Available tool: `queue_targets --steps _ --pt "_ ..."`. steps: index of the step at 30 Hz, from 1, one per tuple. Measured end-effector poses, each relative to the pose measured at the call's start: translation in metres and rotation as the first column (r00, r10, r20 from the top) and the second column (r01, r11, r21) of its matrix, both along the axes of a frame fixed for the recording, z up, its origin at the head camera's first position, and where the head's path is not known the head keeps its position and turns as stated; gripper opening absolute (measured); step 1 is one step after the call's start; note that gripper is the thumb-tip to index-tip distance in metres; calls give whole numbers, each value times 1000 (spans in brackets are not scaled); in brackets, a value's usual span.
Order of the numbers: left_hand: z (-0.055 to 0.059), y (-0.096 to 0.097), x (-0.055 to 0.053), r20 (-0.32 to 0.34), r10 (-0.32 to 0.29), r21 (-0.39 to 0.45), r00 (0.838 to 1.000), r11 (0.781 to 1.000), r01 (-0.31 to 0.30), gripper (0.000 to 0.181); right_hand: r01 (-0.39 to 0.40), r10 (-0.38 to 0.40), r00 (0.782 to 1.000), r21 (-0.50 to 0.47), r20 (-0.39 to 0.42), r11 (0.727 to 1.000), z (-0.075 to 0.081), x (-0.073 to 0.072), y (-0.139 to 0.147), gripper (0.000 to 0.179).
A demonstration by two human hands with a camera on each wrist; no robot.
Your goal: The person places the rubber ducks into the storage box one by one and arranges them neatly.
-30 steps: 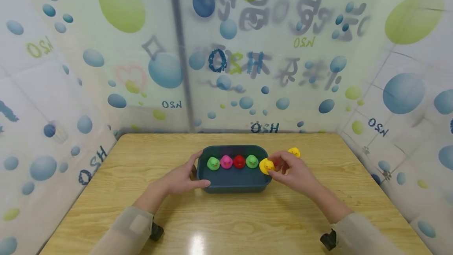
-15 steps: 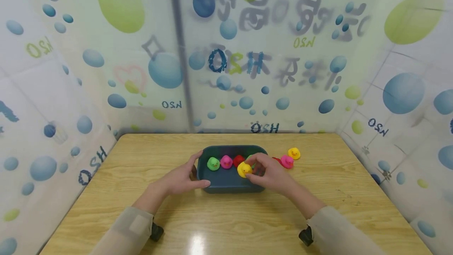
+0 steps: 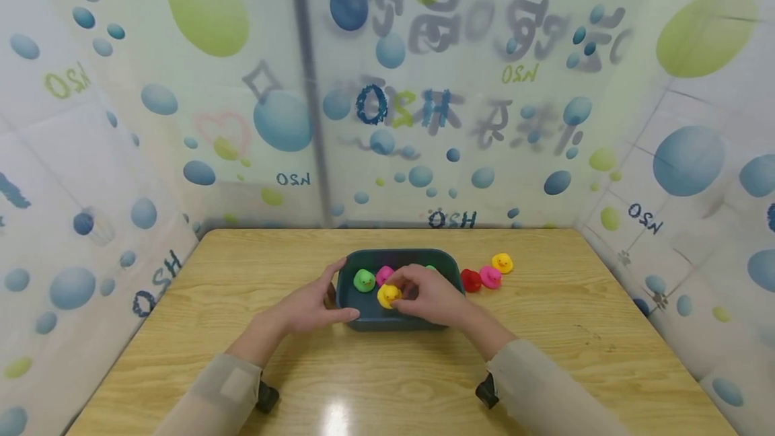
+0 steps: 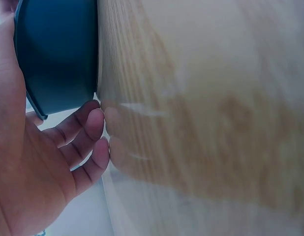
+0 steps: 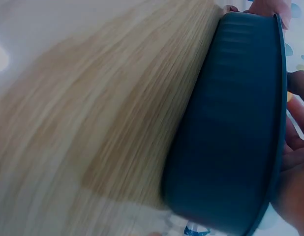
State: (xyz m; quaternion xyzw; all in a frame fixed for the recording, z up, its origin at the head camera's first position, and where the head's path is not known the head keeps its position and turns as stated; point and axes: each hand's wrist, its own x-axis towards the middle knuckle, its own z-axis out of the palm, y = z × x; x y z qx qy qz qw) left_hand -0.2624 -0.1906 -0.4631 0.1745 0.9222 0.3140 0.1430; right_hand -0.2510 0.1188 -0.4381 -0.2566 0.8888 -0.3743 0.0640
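Note:
In the head view a dark teal plastic bin (image 3: 375,323) stands on the table. My left hand (image 3: 309,305) grips its left end, thumb over the front rim and index finger at the back corner. Between the thumb and fingertips of my right hand (image 3: 432,298) a yellow rubber duck (image 3: 387,296) is pinched over the bin. A green duck (image 3: 364,280) sits inside at the left, beside a partly covered pink duck (image 3: 384,275). Another green duck (image 3: 430,267) barely shows behind the right hand, which hides the red one. The right wrist view shows the bin's outer wall (image 5: 226,123).
Right of the bin, a red duck (image 3: 470,280), a pink duck (image 3: 491,277) and a yellow duck (image 3: 502,263) lie in a slanting row on the wooden table (image 3: 375,382). Printed curtains (image 3: 387,173) enclose its back and sides.
My right hand has carried the yellow duck leftward from the bin's right rim to over its middle, uncovering the red and pink ducks on the table. The left hand stays put.

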Motion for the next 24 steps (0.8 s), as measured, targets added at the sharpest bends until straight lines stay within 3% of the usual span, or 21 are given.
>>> queue_targets --steps 6,24 --pt "0 0 -1 -6 -7 3 1000 1000 7 117 -26 23 998 38 64 999 -4 -11 -17 29" --pt "-7 -4 -4 -36 -51 39 998 998 52 116 -67 57 990 83 126 994 -17 -27 -48 28"
